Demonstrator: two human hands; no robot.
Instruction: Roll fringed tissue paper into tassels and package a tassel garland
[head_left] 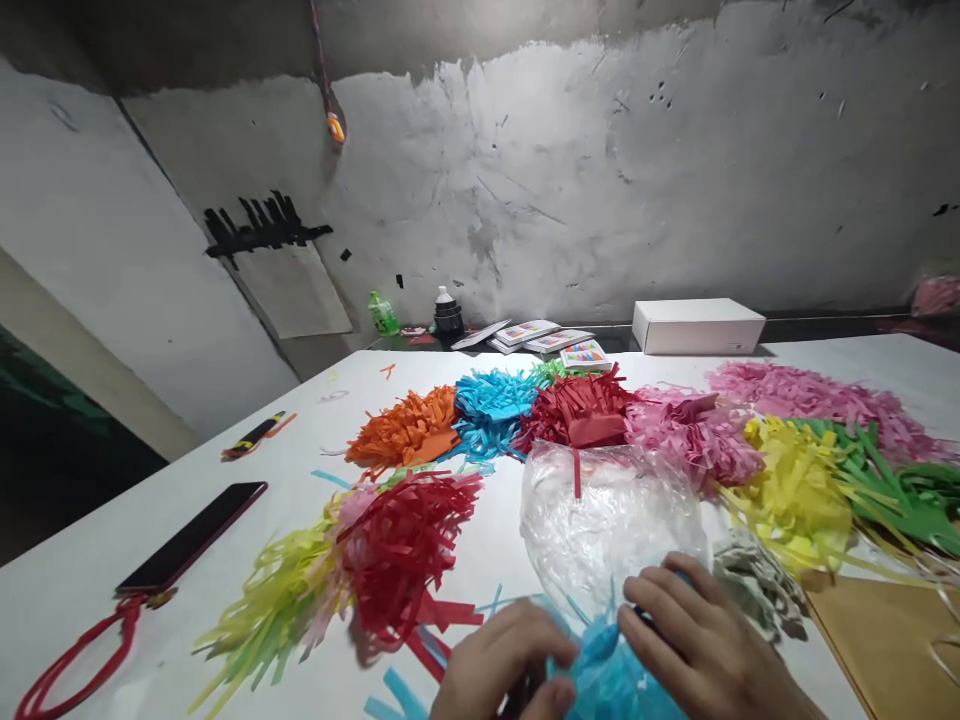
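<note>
At the bottom centre, light blue fringed tissue paper [611, 670] lies between my two hands. My left hand [506, 660] has its fingers curled at the paper's left side; what its fingertips hold is partly hidden. My right hand [697, 630] rests over the right side of the same paper, fingers bent against it. Just beyond is a clear plastic bag [607, 520] with a thin red strip on it. A red tissue tassel [409, 550] lies left of my hands, beside a yellow-green one [277, 590].
Orange [409, 425], blue [499, 400], dark red [581, 405], pink [697, 430] and yellow [799, 490] fringe bundles cross the table. A phone [195, 535] and a cutter [253, 437] lie left. A white box [697, 327] stands behind; brown paper [892, 640] is at right.
</note>
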